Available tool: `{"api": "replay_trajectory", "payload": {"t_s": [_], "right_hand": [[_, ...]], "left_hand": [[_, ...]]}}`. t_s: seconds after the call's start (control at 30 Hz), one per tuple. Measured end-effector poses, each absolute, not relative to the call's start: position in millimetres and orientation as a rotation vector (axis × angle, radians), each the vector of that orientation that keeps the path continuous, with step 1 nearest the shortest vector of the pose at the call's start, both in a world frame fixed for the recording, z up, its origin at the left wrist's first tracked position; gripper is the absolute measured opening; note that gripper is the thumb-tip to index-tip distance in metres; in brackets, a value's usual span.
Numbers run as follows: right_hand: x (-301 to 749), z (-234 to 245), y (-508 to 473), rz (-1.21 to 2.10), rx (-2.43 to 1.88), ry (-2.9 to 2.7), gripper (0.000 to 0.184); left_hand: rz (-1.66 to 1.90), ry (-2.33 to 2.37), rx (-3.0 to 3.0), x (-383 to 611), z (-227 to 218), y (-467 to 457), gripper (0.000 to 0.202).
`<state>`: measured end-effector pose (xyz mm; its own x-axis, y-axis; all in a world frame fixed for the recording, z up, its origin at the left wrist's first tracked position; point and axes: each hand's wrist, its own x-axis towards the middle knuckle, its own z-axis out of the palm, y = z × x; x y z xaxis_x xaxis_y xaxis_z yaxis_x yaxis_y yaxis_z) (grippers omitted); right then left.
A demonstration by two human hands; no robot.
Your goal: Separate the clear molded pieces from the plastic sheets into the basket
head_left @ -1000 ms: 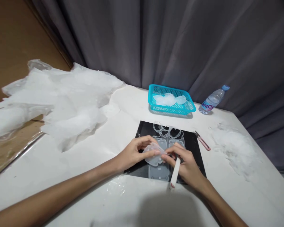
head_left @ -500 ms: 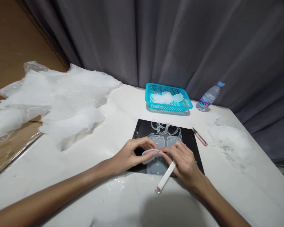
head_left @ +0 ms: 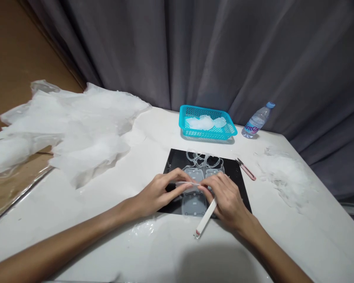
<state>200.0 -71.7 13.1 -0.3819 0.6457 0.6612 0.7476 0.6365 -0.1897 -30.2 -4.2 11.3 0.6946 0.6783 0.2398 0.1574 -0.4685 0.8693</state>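
My left hand [head_left: 161, 190] and my right hand [head_left: 224, 196] meet over a black mat [head_left: 242, 192] in the middle of the white table. Between their fingertips they pinch a small translucent plastic piece [head_left: 188, 184], held flat and edge-on. My right hand also grips a white stick-like tool [head_left: 205, 222] whose red-tipped end points toward me. Under the hands, a clear moulded plastic sheet [head_left: 205, 165] with looped shapes lies on the mat.
A turquoise basket [head_left: 208, 133] holding clear pieces stands behind the mat, with a water bottle [head_left: 255, 122] lying to its right. Small pink snips [head_left: 246, 169] rest beside the mat. White plastic scraps [head_left: 286, 175] are piled at right, and a large heap of white film [head_left: 76, 125] at left.
The clear piece, held up and tilted a second ago, has been turned flat and lowered between my fingertips. My right hand has shifted slightly left with the white tool.
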Motion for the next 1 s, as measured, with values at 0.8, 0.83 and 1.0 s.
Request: {"api": "replay_trajectory", "payload": {"t_s": [0.8,0.83,1.0], "right_hand": [[196.2,0.9,-75.7,0.439,-1.275,-1.874,0.007],[197.1,0.0,-75.6,0.476,-1.293,-1.838,0.005],[197.7,0.2,-73.5,0.565,-1.202,-1.831,0.046]], "left_hand": [[0.734,0.826,1.515,-18.4,0.4,-13.9,0.026],[0.721,0.825,1.545,-18.9,0.6,-13.6,0.025],[0.646,0.754,1.773,-18.5,2.5,-10.6,0.019]]}}
